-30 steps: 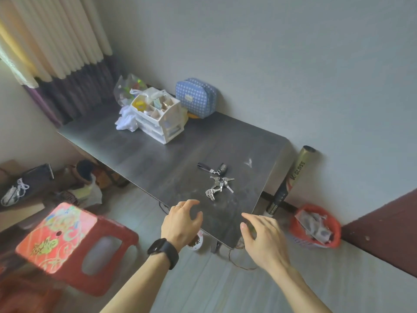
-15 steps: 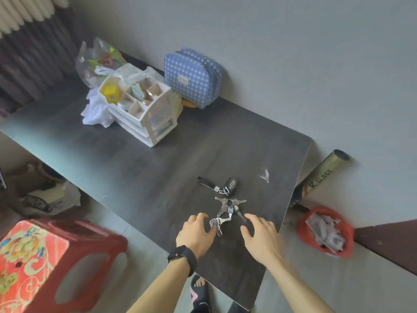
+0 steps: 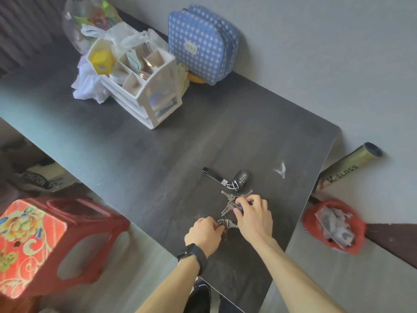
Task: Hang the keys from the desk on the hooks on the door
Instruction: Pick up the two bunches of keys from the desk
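A dull gold cardboard tube point(image 3: 348, 168) leaning on the wall at three o'clock reads "K-GLASS" in dark capitals. The small label on the blue white-dotted fabric pouch point(image 3: 203, 41) at twelve o'clock is too blurred to read.

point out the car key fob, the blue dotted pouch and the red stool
car key fob point(image 3: 241, 178): head view, on its dark button face
blue dotted pouch point(image 3: 200, 41): head view, on its front panel
red stool point(image 3: 29, 240): head view, on its patterned seat
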### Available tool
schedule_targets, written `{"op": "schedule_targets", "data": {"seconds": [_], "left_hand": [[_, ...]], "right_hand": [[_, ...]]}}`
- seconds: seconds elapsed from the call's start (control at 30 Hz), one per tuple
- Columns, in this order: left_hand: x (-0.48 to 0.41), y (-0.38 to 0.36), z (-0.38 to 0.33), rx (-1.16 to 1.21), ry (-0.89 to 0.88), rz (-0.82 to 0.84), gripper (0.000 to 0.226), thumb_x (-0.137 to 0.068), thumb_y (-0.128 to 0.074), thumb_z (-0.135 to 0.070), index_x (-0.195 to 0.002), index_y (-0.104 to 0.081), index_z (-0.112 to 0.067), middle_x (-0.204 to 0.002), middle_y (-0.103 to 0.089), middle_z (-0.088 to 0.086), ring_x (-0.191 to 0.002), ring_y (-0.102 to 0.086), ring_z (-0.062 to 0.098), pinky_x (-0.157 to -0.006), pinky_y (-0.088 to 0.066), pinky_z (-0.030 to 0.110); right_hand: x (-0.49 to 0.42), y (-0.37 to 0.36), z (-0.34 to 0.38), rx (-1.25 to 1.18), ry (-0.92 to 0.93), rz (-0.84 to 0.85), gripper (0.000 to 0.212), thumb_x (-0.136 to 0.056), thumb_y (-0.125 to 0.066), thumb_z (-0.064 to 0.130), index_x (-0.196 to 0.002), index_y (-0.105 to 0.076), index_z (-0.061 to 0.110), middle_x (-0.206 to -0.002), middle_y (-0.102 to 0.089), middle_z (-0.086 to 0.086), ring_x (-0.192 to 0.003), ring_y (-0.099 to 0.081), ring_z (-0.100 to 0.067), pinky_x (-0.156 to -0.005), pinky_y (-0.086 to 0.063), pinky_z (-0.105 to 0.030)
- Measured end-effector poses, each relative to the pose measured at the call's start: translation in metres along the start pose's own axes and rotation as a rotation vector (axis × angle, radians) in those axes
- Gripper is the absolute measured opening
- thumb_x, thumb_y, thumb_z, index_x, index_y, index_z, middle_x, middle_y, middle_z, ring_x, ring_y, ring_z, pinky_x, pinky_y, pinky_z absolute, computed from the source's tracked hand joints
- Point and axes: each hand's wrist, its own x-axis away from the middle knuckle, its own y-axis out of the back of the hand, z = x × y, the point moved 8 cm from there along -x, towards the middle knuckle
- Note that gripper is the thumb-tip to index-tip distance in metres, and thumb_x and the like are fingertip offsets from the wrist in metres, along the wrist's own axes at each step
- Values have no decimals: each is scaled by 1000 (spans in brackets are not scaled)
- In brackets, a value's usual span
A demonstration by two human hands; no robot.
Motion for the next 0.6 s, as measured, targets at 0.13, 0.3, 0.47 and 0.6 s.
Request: {"op": "schedule_targets", "data": {"seconds": [0.13, 0.3, 0.47, 0.6], "left_hand": [[10, 9, -6, 34, -93, -20, 19, -92, -54, -43, -100, -66, -30, -110, -63, -3, -101, -64, 24, -86, -55, 39], [28, 35, -20, -22, -237, -128, 21, -95, -55, -40, -101, -68, -25, -114, -55, -5, -108, -55, 18, -85, -53, 34], [46, 60, -40, 21, -320, -128, 20, -93, -56, -36, -93, -68, -19, -122, -56, -5, -116, -51, 18, -94, -51, 36], [61, 79, -64, 42, -384, -87, 18, -93, -56, -32, -92, -66, -18, -128, -57, -5, -120, -53, 18, -98, -49, 33]], "right_hand": [[6, 6, -1, -68, -16, 50, 6, -91, -64, 31, -96, -67, 30, -121, -55, 4, -108, -55, -25, -81, -49, -38], [26, 34, -8, -179, 16, 1, 8, -91, -63, 37, -90, -68, 30, -113, -61, 10, -104, -57, -24, -78, -48, -36], [60, 67, -20, -353, -20, -64, 9, -93, -61, 35, -87, -66, 30, -101, -66, 10, -97, -58, -24, -74, -48, -35], [86, 100, -33, -651, -45, -158, 9, -94, -64, 28, -90, -70, 34, -94, -67, 17, -96, -63, -11, -86, -49, -31]]}}
